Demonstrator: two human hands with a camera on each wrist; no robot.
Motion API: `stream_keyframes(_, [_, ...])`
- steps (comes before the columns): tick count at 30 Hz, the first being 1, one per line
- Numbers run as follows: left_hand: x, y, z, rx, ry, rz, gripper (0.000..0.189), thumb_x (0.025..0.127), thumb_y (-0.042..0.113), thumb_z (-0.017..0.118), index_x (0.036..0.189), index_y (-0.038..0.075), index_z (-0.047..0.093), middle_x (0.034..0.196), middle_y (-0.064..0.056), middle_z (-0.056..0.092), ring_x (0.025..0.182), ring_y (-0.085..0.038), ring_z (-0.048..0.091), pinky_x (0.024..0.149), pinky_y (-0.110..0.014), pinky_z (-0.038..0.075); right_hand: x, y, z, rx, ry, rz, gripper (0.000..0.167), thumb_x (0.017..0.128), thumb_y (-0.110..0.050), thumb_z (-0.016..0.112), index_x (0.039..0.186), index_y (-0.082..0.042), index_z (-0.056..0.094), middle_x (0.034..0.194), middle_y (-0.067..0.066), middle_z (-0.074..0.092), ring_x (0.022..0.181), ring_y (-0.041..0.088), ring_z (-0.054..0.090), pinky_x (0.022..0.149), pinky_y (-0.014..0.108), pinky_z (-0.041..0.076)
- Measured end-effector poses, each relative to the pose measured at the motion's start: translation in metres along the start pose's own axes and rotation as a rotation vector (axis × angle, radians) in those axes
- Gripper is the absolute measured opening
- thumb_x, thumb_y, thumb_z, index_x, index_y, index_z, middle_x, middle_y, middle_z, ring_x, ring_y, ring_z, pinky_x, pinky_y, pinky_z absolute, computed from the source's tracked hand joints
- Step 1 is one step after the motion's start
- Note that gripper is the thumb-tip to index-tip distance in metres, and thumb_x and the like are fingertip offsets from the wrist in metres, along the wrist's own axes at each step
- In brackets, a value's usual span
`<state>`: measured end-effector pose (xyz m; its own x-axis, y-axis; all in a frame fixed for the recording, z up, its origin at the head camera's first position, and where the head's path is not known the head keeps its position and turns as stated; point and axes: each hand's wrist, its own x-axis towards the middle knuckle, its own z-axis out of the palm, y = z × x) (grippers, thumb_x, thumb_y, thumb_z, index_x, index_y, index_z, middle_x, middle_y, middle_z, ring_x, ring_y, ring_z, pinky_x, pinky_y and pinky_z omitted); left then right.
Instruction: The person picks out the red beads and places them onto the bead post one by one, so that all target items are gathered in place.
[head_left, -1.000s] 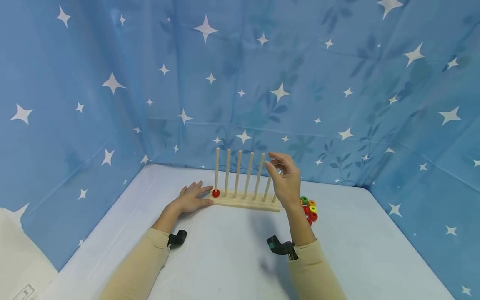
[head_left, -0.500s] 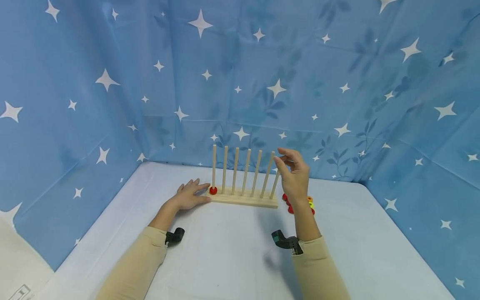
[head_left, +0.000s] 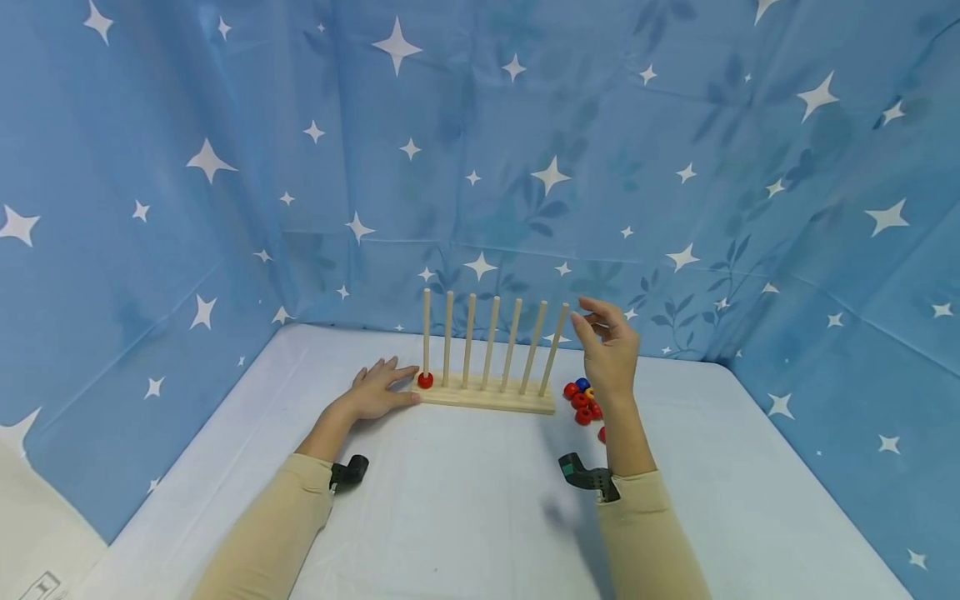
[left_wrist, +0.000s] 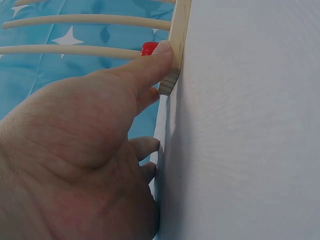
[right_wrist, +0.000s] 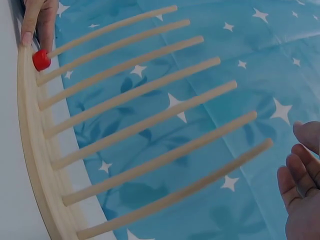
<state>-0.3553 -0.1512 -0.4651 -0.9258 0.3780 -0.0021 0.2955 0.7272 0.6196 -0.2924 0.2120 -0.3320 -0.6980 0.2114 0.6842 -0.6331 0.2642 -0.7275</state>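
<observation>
A wooden rack (head_left: 483, 401) with several upright pegs stands on the white table. One red bead (head_left: 425, 380) sits at the foot of its leftmost peg. My left hand (head_left: 377, 393) holds the rack's left end, thumb at the front and forefinger behind; the left wrist view shows the thumb (left_wrist: 161, 54) pressed on the base beside the bead. Just right of the rightmost peg's top, my right hand (head_left: 611, 354) is raised, thumb and fingers apart. Nothing shows between its fingers in the right wrist view, where the rightmost peg (right_wrist: 200, 185) points toward it.
Loose beads lie right of the rack, several of them red (head_left: 580, 401) and one blue (head_left: 582, 383), partly hidden behind my right hand and forearm. A blue curtain (head_left: 450, 167) with white stars rises behind the white table (head_left: 450, 500).
My right hand has moved rightward along the peg tops, past the last one, uncovering the right-hand pegs and some beads. My left hand keeps its place at the rack's end.
</observation>
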Motion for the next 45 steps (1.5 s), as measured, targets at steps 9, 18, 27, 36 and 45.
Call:
stream_keyframes(9, [0.000, 0.001, 0.000, -0.005, -0.005, 0.009, 0.072, 0.101, 0.047, 0.066, 0.160, 0.014, 0.043, 0.170, -0.031, 0.015, 0.158, -0.054, 0.002, 0.123, -0.073, -0.002, 0.000, 0.011, -0.009, -0.059, 0.007, 0.078, 0.026, 0.098, 0.002, 0.068, 0.123, 0.010, 0.070, 0.124, 0.028, 0.064, 0.097, 0.015, 0.059, 0.088, 0.020, 0.048])
stream_keyframes(18, [-0.001, 0.001, -0.001, 0.002, -0.003, 0.011, 0.071, 0.102, 0.046, 0.065, 0.160, 0.013, 0.043, 0.170, -0.031, 0.015, 0.158, -0.054, 0.003, 0.123, -0.073, -0.002, 0.001, 0.025, -0.016, -0.115, -0.001, 0.180, 0.028, 0.100, -0.004, 0.068, 0.126, 0.006, 0.070, 0.120, 0.013, 0.065, 0.095, 0.011, 0.062, 0.083, 0.010, 0.051])
stream_keyframes(27, [-0.001, 0.000, 0.001, 0.013, -0.011, 0.008, 0.070, 0.102, 0.046, 0.064, 0.161, 0.014, 0.043, 0.170, -0.031, 0.015, 0.158, -0.054, 0.002, 0.123, -0.073, -0.002, 0.001, 0.075, -0.026, -0.157, -0.018, 0.231, 0.032, 0.101, -0.016, 0.071, 0.131, -0.006, 0.071, 0.125, 0.013, 0.067, 0.100, 0.011, 0.059, 0.077, 0.010, 0.050])
stream_keyframes(36, [-0.001, -0.001, 0.000, 0.007, -0.003, 0.025, 0.070, 0.102, 0.046, 0.064, 0.160, 0.014, 0.043, 0.170, -0.031, 0.016, 0.158, -0.054, 0.003, 0.122, -0.073, -0.003, -0.004, 0.091, -0.030, -0.247, -0.067, 0.265, 0.032, 0.101, -0.019, 0.071, 0.132, -0.009, 0.070, 0.129, 0.018, 0.067, 0.103, 0.016, 0.060, 0.075, 0.012, 0.049])
stream_keyframes(45, [0.000, -0.001, -0.001, 0.004, -0.007, 0.014, 0.070, 0.102, 0.045, 0.064, 0.161, 0.014, 0.042, 0.170, -0.031, 0.015, 0.158, -0.054, 0.002, 0.123, -0.073, -0.003, -0.010, 0.105, -0.030, -0.319, -0.141, 0.334, 0.032, 0.101, -0.018, 0.071, 0.131, -0.008, 0.070, 0.130, 0.015, 0.068, 0.108, 0.023, 0.062, 0.079, 0.015, 0.049])
